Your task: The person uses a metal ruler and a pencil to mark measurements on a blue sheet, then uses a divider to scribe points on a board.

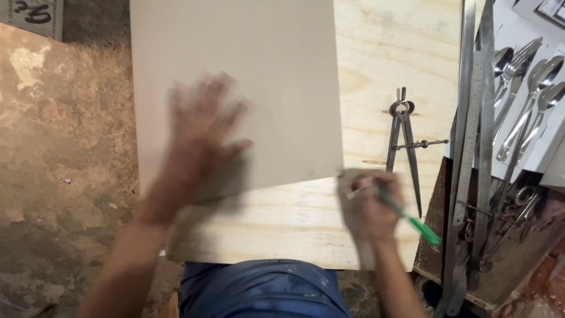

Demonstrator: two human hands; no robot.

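A pale beige board (247,65) lies on a larger plywood sheet (388,65). My left hand (206,132), blurred by motion, lies flat with spread fingers on the beige board near its front edge. My right hand (371,206) holds a green pen (412,219) at the beige board's front right corner, its tip hidden by my fingers. A steel divider (405,141) lies on the plywood just right of that hand.
Long steel rulers (475,135) run along the plywood's right edge. Spoons and forks (527,88) lie on a white surface at the far right, with more metal tools (500,235) below them. Bare concrete floor (59,165) is on the left.
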